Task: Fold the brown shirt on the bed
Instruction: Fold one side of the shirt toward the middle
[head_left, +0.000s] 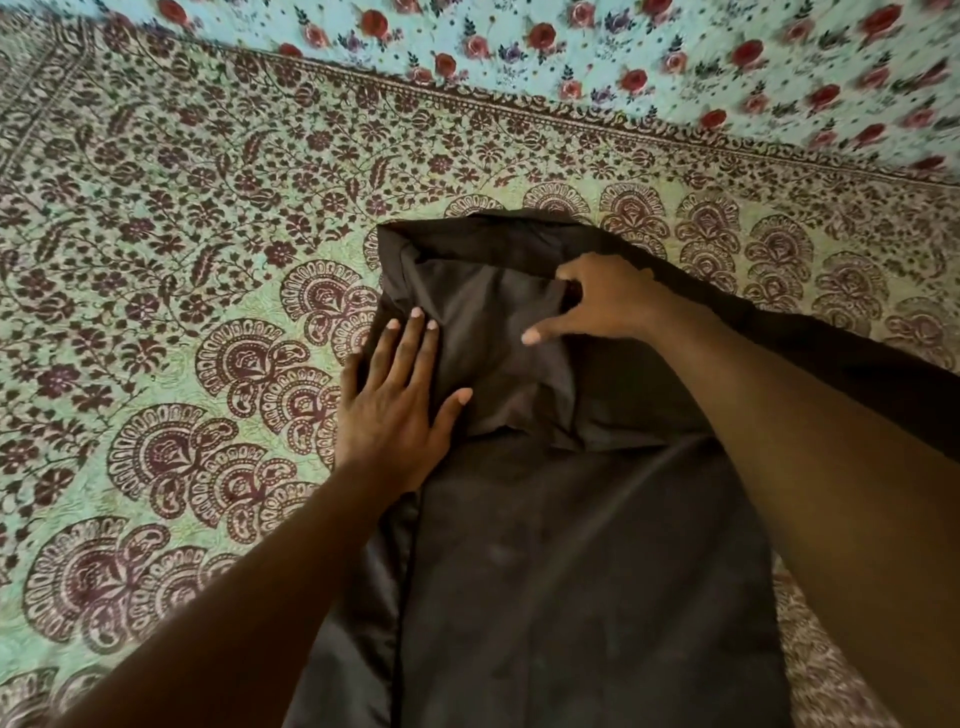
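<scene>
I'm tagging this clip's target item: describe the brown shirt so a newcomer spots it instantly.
Start from the bed cover, pale green with maroon paisley print. On its right half lies the brown shirt, under the left hand and right hand. It is the only plain, dark, unpatterned fabric here.

Shirt (571, 571) plain dark brown; bedspread (182, 234) pale green, maroon paisley-floral; sheet (675, 52) light blue, red roses

I see the brown shirt (561, 545) lying on the bed cover (182, 260), toward its near right part, with one sleeve folded over the body. My left hand (397, 405) lies flat with spread fingers on the shirt's left edge. My right hand (597, 301) pinches the folded sleeve's far edge. A floral sheet (675, 57) runs along the far edge.
</scene>
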